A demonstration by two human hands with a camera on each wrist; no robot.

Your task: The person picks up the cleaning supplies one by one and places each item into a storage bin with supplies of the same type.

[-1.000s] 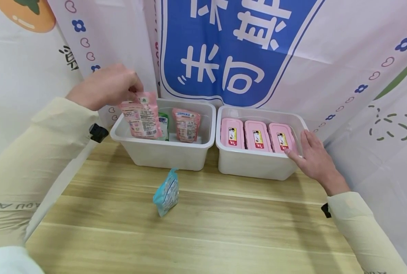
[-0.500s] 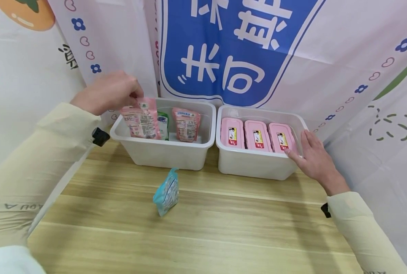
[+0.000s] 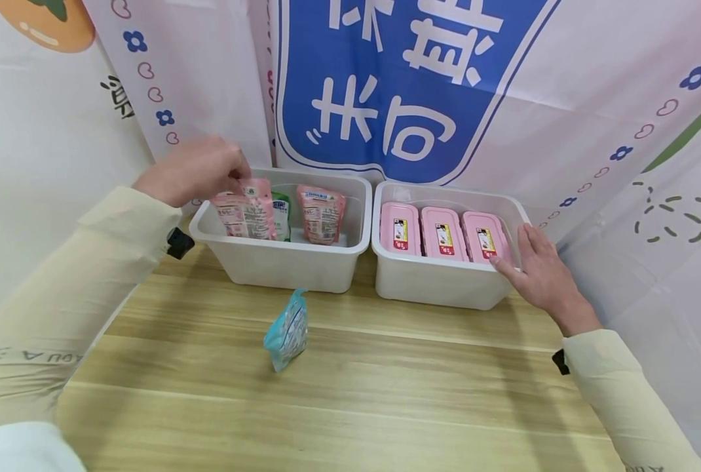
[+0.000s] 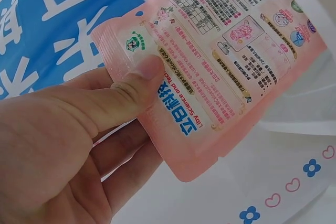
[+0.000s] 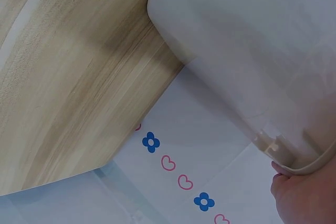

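Observation:
At the left bin, my left hand (image 3: 192, 169) pinches the top edge of a pink refill pouch (image 3: 260, 218), thumb on its printed face (image 4: 202, 72) in the left wrist view. The pouch's lower part is inside the white plastic bin (image 3: 285, 265), its bottom hidden by the front wall. Beside it in that bin stand a green-and-white pouch (image 3: 281, 219), partly covered, and another pink pouch (image 3: 322, 215). My right hand (image 3: 544, 275) rests on the right rim of a second white bin (image 3: 433, 285), fingers extended and thumb over the front corner.
Three pink-lidded boxes (image 3: 443, 233) sit in a row in the right bin. A light-blue pouch (image 3: 288, 332) stands on the wooden table (image 3: 386, 393) in front of the left bin. Printed white cloth (image 3: 592, 78) hangs behind and at both sides.
My left hand has moved down and slightly right, lowering the pink pouch deeper into the left bin. The right hand has stayed in place.

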